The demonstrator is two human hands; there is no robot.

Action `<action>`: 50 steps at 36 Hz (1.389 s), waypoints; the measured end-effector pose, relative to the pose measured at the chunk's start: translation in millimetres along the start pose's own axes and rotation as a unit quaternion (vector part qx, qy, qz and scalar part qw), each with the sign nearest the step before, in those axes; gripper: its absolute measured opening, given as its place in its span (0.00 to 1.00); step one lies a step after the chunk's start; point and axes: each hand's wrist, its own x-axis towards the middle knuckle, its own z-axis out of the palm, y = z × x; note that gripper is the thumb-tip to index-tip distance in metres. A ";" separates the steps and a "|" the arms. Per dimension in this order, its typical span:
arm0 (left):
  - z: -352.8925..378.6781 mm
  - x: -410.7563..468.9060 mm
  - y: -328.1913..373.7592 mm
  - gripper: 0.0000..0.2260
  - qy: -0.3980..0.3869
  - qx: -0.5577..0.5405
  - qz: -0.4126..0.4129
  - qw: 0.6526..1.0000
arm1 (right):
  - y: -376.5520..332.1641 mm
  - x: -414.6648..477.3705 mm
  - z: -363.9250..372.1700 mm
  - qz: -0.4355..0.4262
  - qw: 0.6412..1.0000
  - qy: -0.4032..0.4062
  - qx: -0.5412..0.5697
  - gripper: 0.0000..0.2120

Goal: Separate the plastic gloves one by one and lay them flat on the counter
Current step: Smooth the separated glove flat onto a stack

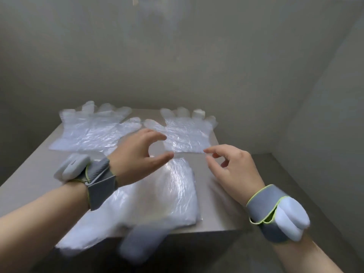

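Counter (215, 203) lies bare right of glove stack (157, 194) overhanging front edge.

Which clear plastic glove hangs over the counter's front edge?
The nearest clear plastic glove pile: its finger ends droop past the grey counter's front edge. The far-left glove and far-right glove lie wholly on it.

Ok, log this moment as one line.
left glove flat | right glove flat | glove stack at near edge | left hand open above stack | right hand open
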 end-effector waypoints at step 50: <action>3.0 -87.2 13.9 0.08 0.100 -0.165 -0.119 0.974 | -51.6 -106.2 -16.0 0.140 0.978 0.034 0.150 0.09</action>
